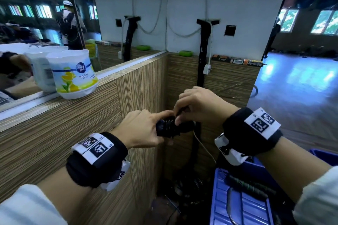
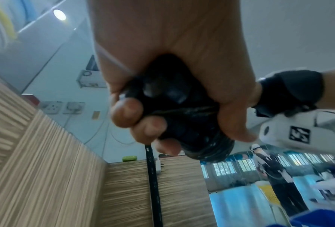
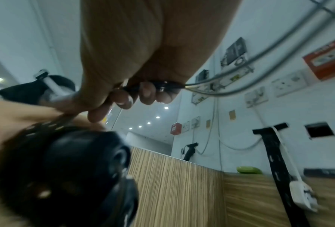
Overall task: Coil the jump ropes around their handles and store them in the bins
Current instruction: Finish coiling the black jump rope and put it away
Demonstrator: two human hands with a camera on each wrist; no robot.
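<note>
Wood-panelled corner walls are framing black handles [image 1: 172,127] wound with rope [image 3: 162,86]; the left hand [image 1: 144,129] is gripping them in curled fingers while the right hand [image 1: 199,106] is pinching the rope above a blue bin [image 1: 237,204].

Daylight from windows [image 1: 324,22] glares pale blue off the floor [image 1: 292,82] right of the grip. Recessed ceiling lights [image 3: 157,117] glow above it. Both wrist views are blurred close up, edges bowed.
</note>
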